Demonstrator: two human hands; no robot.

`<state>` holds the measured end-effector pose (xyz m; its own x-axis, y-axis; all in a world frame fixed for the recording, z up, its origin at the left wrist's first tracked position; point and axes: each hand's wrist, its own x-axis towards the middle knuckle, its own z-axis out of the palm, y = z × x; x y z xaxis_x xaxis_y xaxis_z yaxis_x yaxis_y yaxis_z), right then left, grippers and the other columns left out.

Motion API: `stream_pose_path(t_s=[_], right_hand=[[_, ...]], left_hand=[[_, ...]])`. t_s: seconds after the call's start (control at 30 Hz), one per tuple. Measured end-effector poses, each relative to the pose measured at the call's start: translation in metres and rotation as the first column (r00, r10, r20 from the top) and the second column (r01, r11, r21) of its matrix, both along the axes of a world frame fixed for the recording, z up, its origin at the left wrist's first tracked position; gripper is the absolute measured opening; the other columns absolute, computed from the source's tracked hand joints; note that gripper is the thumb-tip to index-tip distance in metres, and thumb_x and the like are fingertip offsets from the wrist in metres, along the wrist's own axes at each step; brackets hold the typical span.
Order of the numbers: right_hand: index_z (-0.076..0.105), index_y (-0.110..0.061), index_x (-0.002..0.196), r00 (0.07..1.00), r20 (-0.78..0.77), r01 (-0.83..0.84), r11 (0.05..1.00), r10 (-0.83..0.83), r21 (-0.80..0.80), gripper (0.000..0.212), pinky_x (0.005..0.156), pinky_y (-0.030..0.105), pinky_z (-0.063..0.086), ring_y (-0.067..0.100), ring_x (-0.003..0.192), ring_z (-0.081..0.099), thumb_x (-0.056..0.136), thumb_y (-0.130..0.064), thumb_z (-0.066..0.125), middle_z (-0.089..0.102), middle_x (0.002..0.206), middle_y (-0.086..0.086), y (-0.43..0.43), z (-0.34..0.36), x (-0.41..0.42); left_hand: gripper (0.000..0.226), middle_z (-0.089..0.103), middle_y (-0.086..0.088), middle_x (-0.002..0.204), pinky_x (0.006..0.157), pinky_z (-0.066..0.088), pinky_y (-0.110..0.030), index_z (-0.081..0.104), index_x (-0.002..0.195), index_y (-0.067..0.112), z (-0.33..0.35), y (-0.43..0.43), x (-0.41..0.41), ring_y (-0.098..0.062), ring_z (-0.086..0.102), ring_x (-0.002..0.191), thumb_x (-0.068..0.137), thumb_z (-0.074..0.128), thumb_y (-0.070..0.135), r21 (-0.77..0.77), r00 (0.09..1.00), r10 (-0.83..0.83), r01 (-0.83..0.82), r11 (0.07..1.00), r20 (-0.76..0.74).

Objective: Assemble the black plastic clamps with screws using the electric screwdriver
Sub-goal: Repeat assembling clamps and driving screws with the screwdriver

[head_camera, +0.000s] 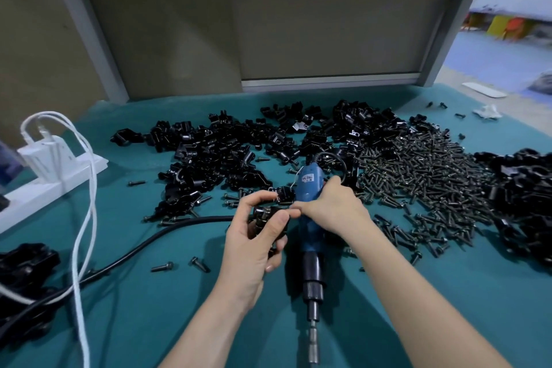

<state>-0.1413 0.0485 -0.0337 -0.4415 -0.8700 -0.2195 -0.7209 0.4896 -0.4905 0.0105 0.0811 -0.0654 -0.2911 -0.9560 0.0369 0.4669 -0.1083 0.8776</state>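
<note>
My left hand (260, 236) grips a black plastic clamp (265, 218) just above the green table, thumb across its front. My right hand (328, 206) meets it from the right, its fingertips pinched at the clamp's top; what they pinch is too small to tell. The blue electric screwdriver (309, 242) lies on the table under my right hand, bit pointing toward me. A large pile of loose black clamps (227, 146) spreads behind my hands. A heap of black screws (418, 170) lies to the right.
A further pile of black clamps (525, 200) sits at the far right, and more black parts (27, 272) at the left edge. A white power strip (50, 179) with white cables (86, 218) stands on the left. The screwdriver's black cord (167, 233) crosses the table. Single screws lie scattered.
</note>
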Motion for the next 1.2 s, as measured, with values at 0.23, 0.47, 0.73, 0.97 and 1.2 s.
stream_pose_path(t_s=[0.23,0.47,0.73,0.97,1.2], right_hand=[[0.056,-0.007,0.101,0.215,0.974,0.407,0.9,0.071,-0.155,0.047,0.059,0.036,0.06,0.023,0.064,0.068,0.06,-0.019,0.076,0.072,0.068,0.007,0.009,0.015,-0.01],[0.056,-0.008,0.094,-0.143,0.916,0.452,0.848,0.375,-0.277,0.023,0.05,0.025,0.054,0.018,0.065,0.069,0.08,-0.022,0.067,0.071,0.081,0.003,-0.008,0.059,-0.029],[0.056,-0.005,0.098,-0.348,0.856,0.362,0.897,0.381,-0.253,0.036,0.071,0.049,0.057,0.019,0.062,0.064,0.085,-0.037,0.068,0.065,0.086,0.006,-0.033,0.067,-0.031],[0.053,-0.002,0.115,-0.382,0.856,0.251,0.931,0.347,-0.265,0.056,0.065,0.064,0.054,0.055,0.101,0.062,0.081,-0.044,0.068,0.071,0.102,0.021,-0.034,0.064,-0.02],[0.066,-0.023,0.099,-0.34,0.801,0.271,0.867,0.493,-0.419,0.046,0.043,0.02,0.047,0.009,0.052,0.057,0.087,-0.064,0.047,0.063,0.08,-0.003,-0.039,0.062,-0.011]], left_hand=[[0.024,0.073,-0.008,0.09,0.032,0.026,-0.014,0.065,0.081,0.026,0.0,-0.001,0.002,-0.009,0.044,0.047,0.061,0.078,0.027,0.034,0.999,-0.04,0.041,0.999,-0.014],[0.029,0.066,-0.006,0.079,0.031,0.024,-0.012,0.065,0.073,0.027,0.001,-0.004,0.003,-0.008,0.041,0.044,0.063,0.087,0.01,0.081,0.999,-0.038,0.036,0.996,0.031],[0.031,0.06,0.001,0.065,0.035,0.026,-0.015,0.059,0.091,0.036,0.004,-0.009,0.011,-0.01,0.031,0.04,0.074,0.08,0.021,0.011,0.974,-0.068,0.068,0.998,0.216],[0.033,0.069,-0.011,0.079,0.036,0.027,-0.019,0.055,0.095,0.037,0.003,-0.009,0.013,-0.009,0.038,0.044,0.083,0.076,0.016,0.027,0.943,-0.068,0.062,0.998,0.325],[0.022,0.057,0.004,0.056,0.036,0.029,-0.018,0.058,0.086,0.032,0.002,-0.009,0.01,-0.011,0.039,0.041,0.084,0.071,0.015,-0.036,0.922,0.031,-0.019,0.999,0.385]])
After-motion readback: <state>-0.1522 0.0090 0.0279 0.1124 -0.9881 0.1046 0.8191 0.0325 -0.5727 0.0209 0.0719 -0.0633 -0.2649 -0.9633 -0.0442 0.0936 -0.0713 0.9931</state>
